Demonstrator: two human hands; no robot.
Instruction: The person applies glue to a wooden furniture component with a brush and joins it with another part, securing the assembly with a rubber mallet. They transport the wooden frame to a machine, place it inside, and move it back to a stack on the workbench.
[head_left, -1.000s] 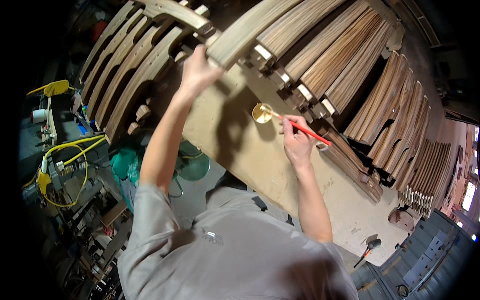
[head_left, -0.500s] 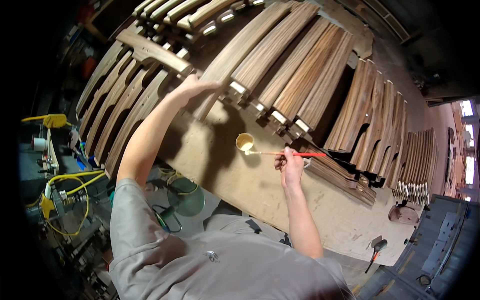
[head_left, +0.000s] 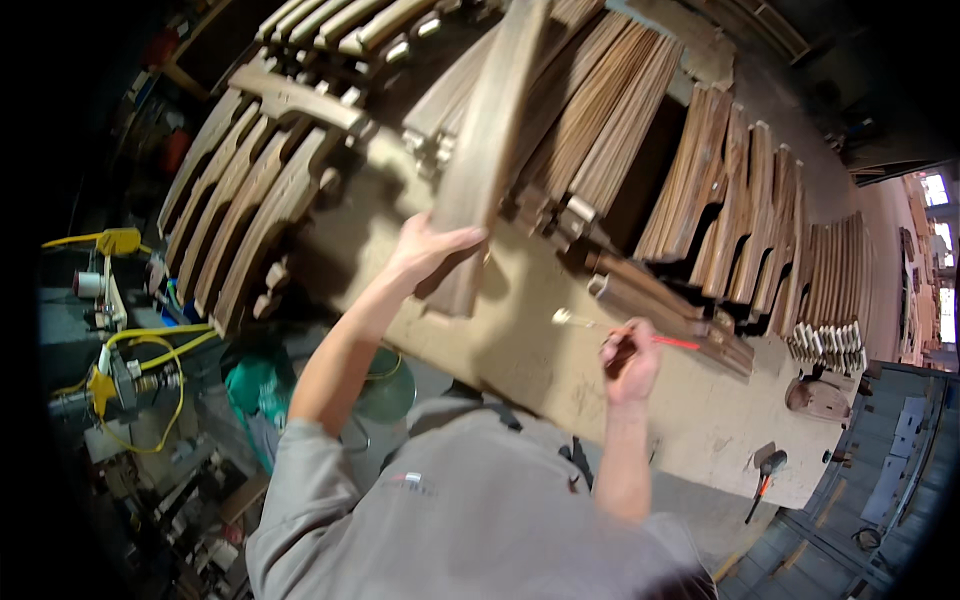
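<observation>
My left hand (head_left: 425, 252) is closed around the lower end of a long, slightly curved wooden board (head_left: 492, 130), tilted up over the workbench (head_left: 525, 350). Right of it, my right hand (head_left: 630, 365) grips a thin brush (head_left: 675, 342) with a red handle. Its bristles point left, toward the board, and carry a pale, creamy substance. Brush and board are apart. The cup seen earlier on the bench is now hidden, apparently behind the board. Several similar wooden boards (head_left: 605, 110) lie side by side just beyond my hands.
Notched wooden pieces (head_left: 265, 215) stand in rows at left, with more (head_left: 735, 205) at right. A short stack of wood (head_left: 670, 305) lies past my right hand. A black-headed tool (head_left: 768, 470) rests near the bench's right corner. Yellow hoses (head_left: 165, 345) hang at lower left.
My left hand has drawn the board toward me and to the right, lifting it off the row. My right hand has moved right and slightly nearer, taking the brush away from the cup.
</observation>
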